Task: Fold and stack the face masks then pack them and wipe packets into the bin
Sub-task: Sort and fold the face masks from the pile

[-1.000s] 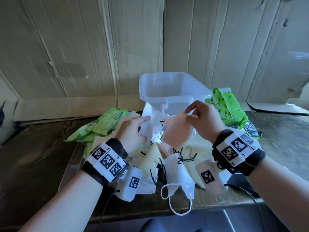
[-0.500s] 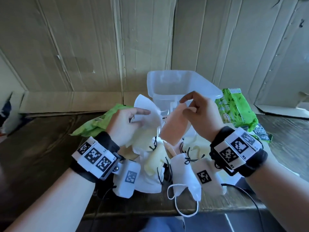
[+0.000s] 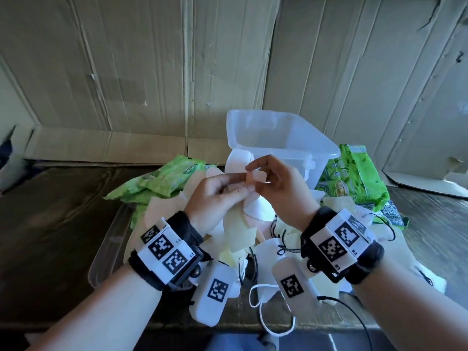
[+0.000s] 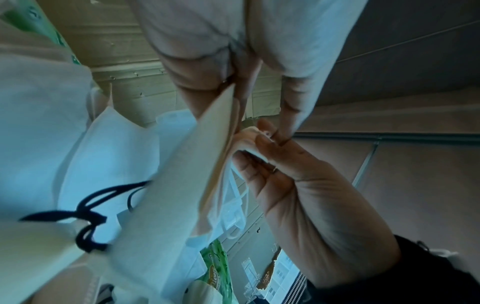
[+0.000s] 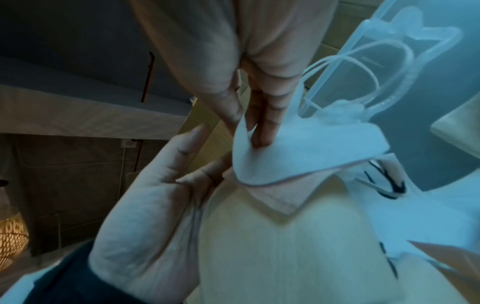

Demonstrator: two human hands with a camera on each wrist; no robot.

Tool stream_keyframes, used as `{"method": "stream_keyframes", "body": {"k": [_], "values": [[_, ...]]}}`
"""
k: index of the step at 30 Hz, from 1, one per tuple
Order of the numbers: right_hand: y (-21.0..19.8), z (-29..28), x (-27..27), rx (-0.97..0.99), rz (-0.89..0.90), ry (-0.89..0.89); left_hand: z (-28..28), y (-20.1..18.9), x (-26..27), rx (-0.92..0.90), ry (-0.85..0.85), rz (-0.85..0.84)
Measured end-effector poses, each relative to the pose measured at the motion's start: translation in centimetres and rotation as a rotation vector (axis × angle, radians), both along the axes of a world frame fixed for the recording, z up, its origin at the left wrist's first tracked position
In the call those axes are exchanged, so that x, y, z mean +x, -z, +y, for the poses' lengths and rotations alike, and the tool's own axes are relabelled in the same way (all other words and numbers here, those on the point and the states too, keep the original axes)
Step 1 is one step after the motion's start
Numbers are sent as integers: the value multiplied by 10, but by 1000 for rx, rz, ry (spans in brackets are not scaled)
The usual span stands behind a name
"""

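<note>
Together the left hand point(image 3: 215, 196) and right hand point(image 3: 281, 191) pinched a bunch of folded face masks point(image 3: 240, 224), raised just before the clear bin point(image 3: 278, 138). Only the right wrist view showed a white mask point(image 5: 298, 152) over a pink one point(image 5: 280, 197); nothing was visible inside the bin.

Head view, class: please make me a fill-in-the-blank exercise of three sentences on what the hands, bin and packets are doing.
1. Both the left hand and the right hand hold a small stack of face ____.
2. The clear plastic bin behind the hands has nothing visible inside; it looks ____.
3. The wipe packets on either side of the bin are coloured ____.

Missing words: masks; empty; green
</note>
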State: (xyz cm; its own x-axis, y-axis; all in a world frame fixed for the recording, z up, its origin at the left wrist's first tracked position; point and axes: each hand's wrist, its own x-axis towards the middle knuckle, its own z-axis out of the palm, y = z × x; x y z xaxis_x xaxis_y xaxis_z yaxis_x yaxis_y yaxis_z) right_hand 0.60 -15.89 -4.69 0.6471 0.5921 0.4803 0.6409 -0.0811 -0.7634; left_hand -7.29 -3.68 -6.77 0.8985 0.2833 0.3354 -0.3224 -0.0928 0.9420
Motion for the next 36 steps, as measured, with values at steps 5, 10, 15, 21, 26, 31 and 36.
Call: {"method": "stream_keyframes", "body": {"k": [5,10,15,21,26,31,36], "values": [[3,-2,7,-7,11,-40,1,6,6,-33,-59,27],[4,-4,12,14,53,-29,5,4,10,66,-137,73],[-3,-21,27,34,-23,108,18,6,10,71,-222,39],[-18,-38,35,138,-69,117,30,5,10,154,-207,34],[-23,-28,13,92,-49,-185,19,3,11,143,-158,78],[-11,-7,11,-10,-10,-115,6,-5,0,78,-53,8],[-8,-8,9,51,57,33,0,1,3,150,-158,10]]}}
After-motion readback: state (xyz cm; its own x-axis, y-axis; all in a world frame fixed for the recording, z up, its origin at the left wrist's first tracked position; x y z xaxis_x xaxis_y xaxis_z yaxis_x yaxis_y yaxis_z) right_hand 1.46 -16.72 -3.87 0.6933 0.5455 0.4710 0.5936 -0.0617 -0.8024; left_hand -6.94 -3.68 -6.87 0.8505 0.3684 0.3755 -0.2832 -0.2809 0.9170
